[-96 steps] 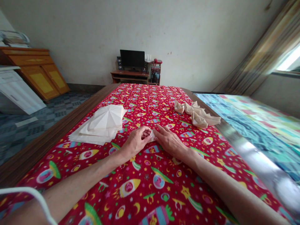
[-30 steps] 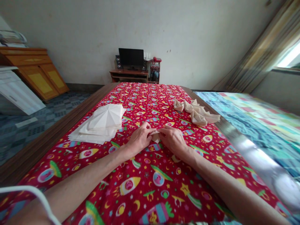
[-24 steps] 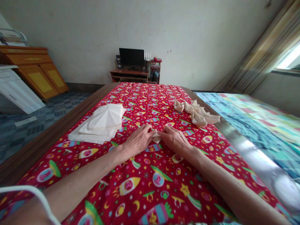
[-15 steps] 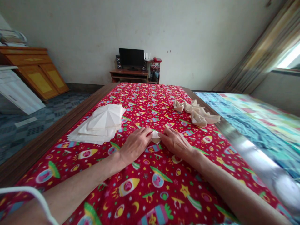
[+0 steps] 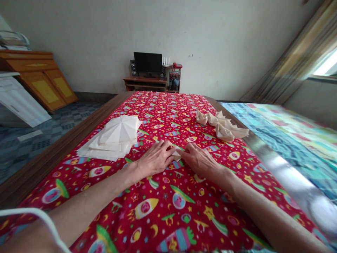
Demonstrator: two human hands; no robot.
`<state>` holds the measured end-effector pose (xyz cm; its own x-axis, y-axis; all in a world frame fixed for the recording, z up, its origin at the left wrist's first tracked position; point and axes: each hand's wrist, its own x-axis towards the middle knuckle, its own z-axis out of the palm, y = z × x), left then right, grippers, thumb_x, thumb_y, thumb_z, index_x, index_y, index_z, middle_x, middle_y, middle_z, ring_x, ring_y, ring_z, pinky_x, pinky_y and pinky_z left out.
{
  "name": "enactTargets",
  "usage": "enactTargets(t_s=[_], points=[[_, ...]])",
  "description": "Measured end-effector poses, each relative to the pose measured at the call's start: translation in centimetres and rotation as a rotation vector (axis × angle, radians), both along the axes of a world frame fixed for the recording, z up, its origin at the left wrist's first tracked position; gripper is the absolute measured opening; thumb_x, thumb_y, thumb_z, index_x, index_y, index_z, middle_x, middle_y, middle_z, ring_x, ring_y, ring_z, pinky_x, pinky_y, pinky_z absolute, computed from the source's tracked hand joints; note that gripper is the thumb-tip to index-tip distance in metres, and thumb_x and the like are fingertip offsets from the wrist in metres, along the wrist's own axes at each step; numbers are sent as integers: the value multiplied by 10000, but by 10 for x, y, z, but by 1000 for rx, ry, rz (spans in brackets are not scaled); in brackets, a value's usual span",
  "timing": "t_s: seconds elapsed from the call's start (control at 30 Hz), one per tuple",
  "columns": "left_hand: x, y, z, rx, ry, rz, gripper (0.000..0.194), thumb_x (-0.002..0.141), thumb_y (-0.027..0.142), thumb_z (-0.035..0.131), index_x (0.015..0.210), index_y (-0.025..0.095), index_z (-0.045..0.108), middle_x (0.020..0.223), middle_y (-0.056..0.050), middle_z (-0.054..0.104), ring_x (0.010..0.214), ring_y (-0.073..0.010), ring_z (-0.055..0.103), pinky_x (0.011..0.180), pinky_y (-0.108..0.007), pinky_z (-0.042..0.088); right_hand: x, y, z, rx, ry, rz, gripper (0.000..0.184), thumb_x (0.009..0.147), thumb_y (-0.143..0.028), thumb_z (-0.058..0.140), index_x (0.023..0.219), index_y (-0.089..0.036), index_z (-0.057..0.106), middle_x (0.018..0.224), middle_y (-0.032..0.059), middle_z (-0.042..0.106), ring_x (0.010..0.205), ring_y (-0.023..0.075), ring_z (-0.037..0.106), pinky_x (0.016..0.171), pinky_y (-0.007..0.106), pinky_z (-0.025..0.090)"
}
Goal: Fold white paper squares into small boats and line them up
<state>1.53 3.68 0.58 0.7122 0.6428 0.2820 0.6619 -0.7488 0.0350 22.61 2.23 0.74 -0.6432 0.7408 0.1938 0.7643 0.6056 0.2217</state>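
A small folded piece of white paper lies on the red patterned cloth, mostly covered by fingers. My left hand grips its left side with thumb and fingers closed. From the other side my right hand pinches the paper, its fingertips close to those of the left. To the left is a stack of creased white paper sheets. Several folded paper shapes sit in a cluster on the right, near the table's edge.
The cloth covers a brown wooden table. A bed stands along the right side. Beyond the far end are a desk and a monitor. A white cable curves across the lower left, by my left forearm.
My left hand has shifted slightly right over the paper, and less white shows between the hands. My right hand stays nearly in place. The view has tilted slightly.
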Motion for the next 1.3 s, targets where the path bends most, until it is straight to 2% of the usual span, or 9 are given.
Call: enactTargets(t_s=[0.23, 0.43, 0.53, 0.67, 0.8, 0.93, 1.1, 1.3], points=[[-11, -10, 3, 18, 70, -72, 332, 945, 331, 394, 1249, 253, 501, 1203, -70, 492, 1072, -241, 460, 907, -403, 430, 7, 3, -3, -4, -14, 26, 324, 955, -273, 376, 1259, -267, 489, 909, 62, 502, 644, 123, 399, 498, 247, 226], [-25, -15, 2, -10, 40, -117, 373, 938, 308, 420, 1306, 349, 474, 1272, -54, 466, 1112, -231, 452, 938, -397, 434, 13, -7, 1, -32, 23, 97, 347, 906, -211, 476, 1244, -279, 507, 930, 51, 498, 743, 138, 433, 565, 237, 300], [-26, -16, 2, -3, 36, -122, 386, 925, 293, 449, 1305, 354, 478, 1311, -49, 448, 1149, -235, 443, 977, -412, 418, 15, -13, 5, -52, 45, 134, 371, 896, -201, 491, 1256, -286, 510, 965, 62, 495, 804, 150, 453, 624, 241, 346], [-24, -18, 1, 34, 36, -132, 428, 917, 242, 461, 1338, 318, 445, 1428, -19, 388, 1270, -250, 355, 1061, -439, 335, 17, -14, 4, -63, 84, 142, 360, 906, -221, 484, 1258, -285, 526, 1001, 73, 499, 825, 155, 461, 660, 251, 375], [-22, -16, -3, 13, 13, -186, 404, 935, 228, 422, 1337, 245, 454, 1343, -14, 519, 1264, -224, 377, 1058, -413, 338, 16, -10, -2, -94, 216, 118, 286, 940, -273, 439, 1166, -269, 615, 981, 77, 508, 826, 150, 480, 690, 257, 409], [-22, -13, -4, 13, -17, -198, 352, 937, 236, 419, 1273, 239, 526, 1282, -20, 573, 1224, -223, 415, 1026, -410, 367, 15, -7, -5, -134, 306, 141, 285, 943, -298, 432, 1094, -246, 668, 952, 80, 516, 816, 147, 496, 701, 260, 434], [-21, -16, 0, -9, -5, -176, 408, 912, 196, 458, 1314, 262, 482, 1261, -41, 558, 1158, -217, 449, 987, -401, 404, 16, -8, -4, -133, 299, 174, 333, 959, -292, 387, 1207, -276, 608, 958, 80, 527, 819, 148, 501, 706, 267, 440], [-22, -16, 3, -29, 38, -184, 400, 902, 193, 482, 1286, 305, 506, 1270, -29, 521, 1150, -225, 438, 987, -406, 396, 18, -11, 3, -118, 266, 240, 305, 950, -273, 411, 1155, -257, 635, 996, 86, 555, 809, 146, 509, 670, 256, 432]])
